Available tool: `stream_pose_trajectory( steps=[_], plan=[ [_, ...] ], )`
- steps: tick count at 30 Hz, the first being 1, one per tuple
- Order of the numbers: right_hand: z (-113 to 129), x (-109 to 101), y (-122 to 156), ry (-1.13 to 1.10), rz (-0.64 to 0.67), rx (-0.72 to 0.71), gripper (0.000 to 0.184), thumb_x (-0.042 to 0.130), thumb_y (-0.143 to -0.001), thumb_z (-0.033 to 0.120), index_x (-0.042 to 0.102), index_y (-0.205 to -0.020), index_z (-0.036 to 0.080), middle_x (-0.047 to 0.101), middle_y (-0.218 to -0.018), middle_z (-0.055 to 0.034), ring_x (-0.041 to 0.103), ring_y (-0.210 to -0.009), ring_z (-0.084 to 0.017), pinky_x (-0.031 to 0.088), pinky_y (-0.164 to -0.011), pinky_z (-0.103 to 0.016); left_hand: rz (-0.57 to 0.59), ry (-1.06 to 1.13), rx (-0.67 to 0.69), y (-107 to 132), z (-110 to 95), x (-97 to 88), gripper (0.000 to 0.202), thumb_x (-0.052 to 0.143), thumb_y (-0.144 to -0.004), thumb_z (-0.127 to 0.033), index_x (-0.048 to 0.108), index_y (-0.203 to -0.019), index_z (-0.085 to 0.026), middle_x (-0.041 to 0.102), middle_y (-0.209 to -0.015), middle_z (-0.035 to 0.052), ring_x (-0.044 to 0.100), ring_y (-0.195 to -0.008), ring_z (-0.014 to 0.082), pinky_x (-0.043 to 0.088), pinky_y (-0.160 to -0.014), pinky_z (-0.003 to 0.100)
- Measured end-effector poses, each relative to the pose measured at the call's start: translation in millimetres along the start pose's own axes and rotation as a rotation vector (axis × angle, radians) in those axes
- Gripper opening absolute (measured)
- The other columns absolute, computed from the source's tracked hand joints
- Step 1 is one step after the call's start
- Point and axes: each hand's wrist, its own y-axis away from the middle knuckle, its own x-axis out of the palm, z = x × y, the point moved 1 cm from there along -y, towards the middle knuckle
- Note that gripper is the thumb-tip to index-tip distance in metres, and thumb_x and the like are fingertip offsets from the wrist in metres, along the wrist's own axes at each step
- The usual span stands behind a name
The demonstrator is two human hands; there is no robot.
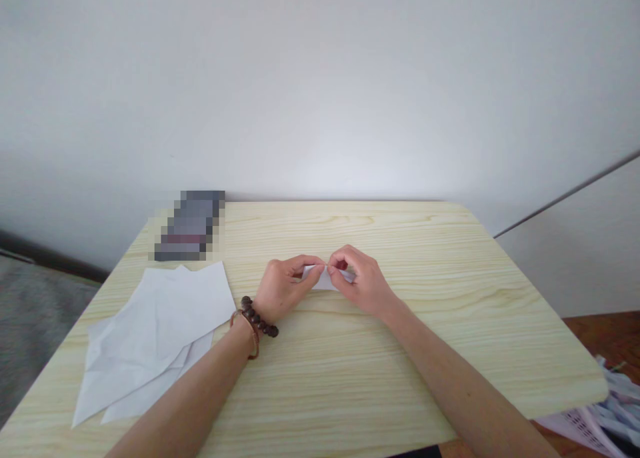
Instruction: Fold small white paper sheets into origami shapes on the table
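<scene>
A small piece of white paper (326, 282) is pinched between my two hands over the middle of the table. My left hand (286, 286) grips its upper left edge with thumb and forefinger. From the other side, my right hand (361, 279) pinches the same edge, the fingertips of both hands nearly touching. Part of the paper is hidden behind my fingers and thumbs. Dark beads (259, 319) and a thin reddish-brown bracelet (254, 348) circle my left wrist.
Several creased white sheets (155, 318) overlap on the left of the wood-grain table (320, 385). Behind them lies a blurred-out dark rectangular object (190, 225). A white wall (330, 98) borders the far edge. A pink perforated basket (575, 428) stands low at the right.
</scene>
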Motion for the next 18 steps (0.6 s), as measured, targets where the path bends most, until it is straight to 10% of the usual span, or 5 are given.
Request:
stream_pose_trajectory(
  steps=[18],
  plan=[
    [-7.8,-13.4,-4.2,-0.065,0.045,0.093,0.005,0.055,-0.081,0.018,0.054,-0.076,0.019,0.056,-0.073,0.0013,0.052,-0.067,-0.010,0.042,-0.065,-0.022,-0.007,0.272,-0.201,-3.2,5.2,-0.2,0.043,0.064,-0.073,-0.051,0.069,-0.087,-0.011,0.062,-0.059,0.0008,0.048,-0.048,0.0095,0.033,-0.045,0.019]
  ],
)
